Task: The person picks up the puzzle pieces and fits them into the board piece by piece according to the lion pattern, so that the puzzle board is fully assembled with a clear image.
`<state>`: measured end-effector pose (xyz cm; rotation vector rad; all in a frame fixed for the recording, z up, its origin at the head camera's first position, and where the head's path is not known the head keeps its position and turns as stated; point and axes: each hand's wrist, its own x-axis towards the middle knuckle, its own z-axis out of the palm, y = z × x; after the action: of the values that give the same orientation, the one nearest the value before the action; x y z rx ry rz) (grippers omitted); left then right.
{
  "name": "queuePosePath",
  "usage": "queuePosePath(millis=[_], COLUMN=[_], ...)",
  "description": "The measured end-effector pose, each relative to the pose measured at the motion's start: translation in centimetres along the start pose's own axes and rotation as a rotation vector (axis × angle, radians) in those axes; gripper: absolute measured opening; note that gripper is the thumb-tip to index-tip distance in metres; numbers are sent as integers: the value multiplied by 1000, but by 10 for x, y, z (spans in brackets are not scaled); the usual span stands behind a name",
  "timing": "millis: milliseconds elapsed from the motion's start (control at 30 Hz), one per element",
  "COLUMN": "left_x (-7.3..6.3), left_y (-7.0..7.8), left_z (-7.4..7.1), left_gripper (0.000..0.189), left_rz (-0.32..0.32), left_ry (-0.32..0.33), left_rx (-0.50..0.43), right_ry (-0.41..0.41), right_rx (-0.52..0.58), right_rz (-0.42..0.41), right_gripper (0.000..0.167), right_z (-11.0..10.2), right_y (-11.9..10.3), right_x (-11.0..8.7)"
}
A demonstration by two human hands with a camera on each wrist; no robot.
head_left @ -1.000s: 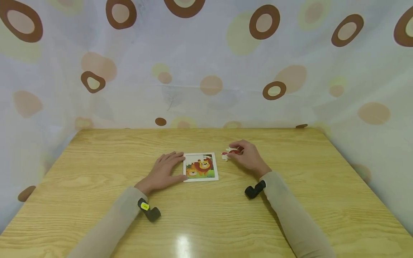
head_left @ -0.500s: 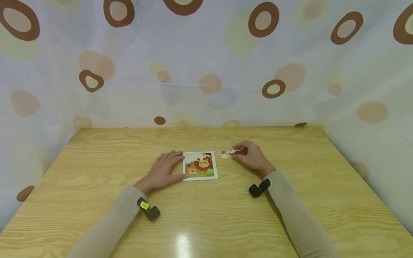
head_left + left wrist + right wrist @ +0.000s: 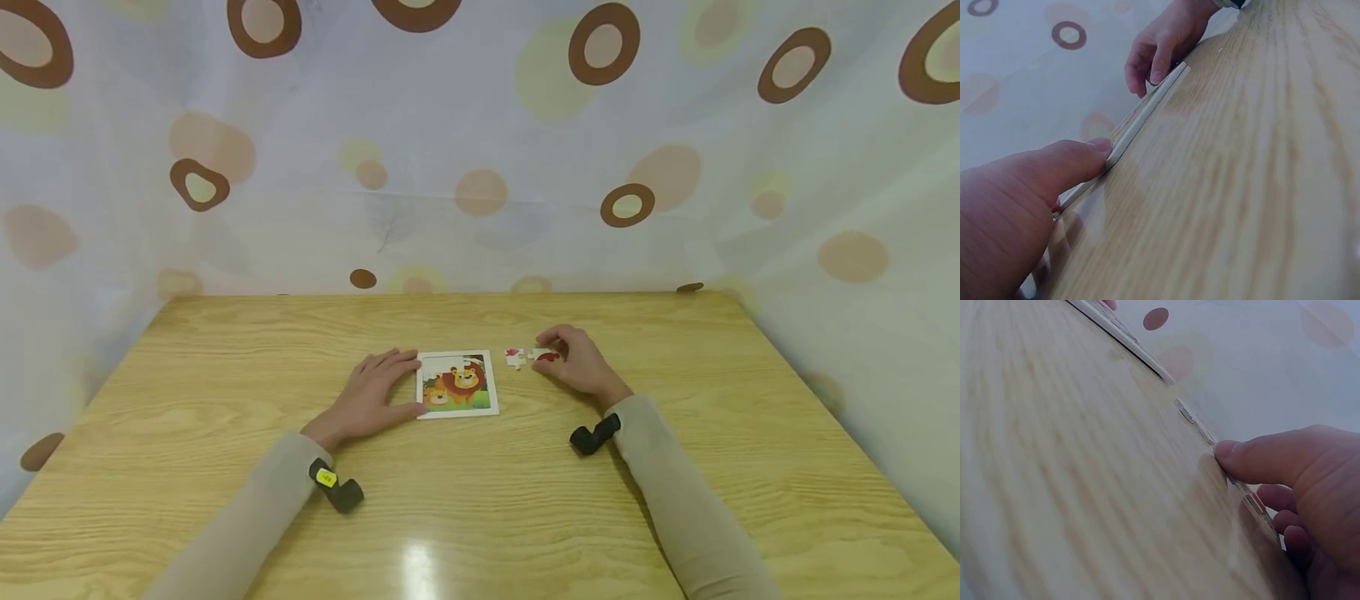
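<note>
A square jigsaw puzzle [image 3: 457, 393] in a white frame, with a lion picture and a bare white area at its upper left, lies on the table. My left hand [image 3: 367, 396] rests along its left side, thumb at the near corner and fingertips at the far corner. In the left wrist view the thumb [image 3: 1079, 164] presses on the frame edge. My right hand [image 3: 581, 364], right of the puzzle, pinches a white and red-brown puzzle piece [image 3: 543, 354] between thumb and fingers, close over the table. A loose puzzle piece [image 3: 515, 357] with a pink mark lies between puzzle and hand.
The wooden table [image 3: 465, 500] reaches back to a hanging cloth [image 3: 420, 233] with brown and beige spots, which also closes off both sides. Each wrist wears a small black camera, such as the left one [image 3: 337, 486].
My right hand has drawn its piece slightly right, and a gap has opened between it and the pink-marked piece. My left hand stays on the puzzle frame. The head view has shifted a little.
</note>
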<state>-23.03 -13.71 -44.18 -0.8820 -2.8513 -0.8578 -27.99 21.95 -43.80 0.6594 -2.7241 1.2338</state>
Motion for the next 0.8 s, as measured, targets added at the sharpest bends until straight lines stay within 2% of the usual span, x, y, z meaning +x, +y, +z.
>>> queuePosePath(millis=[567, 800], left_x=[0, 0], left_y=[3, 2], left_z=[-3, -1], left_gripper=[71, 71], left_rz=[-5, 2], left_ry=[-2, 1], left_rx=[-9, 1], right_ry=[15, 51], right_rx=[-8, -5], right_rz=[-31, 8], right_gripper=[29, 23], right_z=[1, 2], right_y=[-1, -3], right_x=[1, -1])
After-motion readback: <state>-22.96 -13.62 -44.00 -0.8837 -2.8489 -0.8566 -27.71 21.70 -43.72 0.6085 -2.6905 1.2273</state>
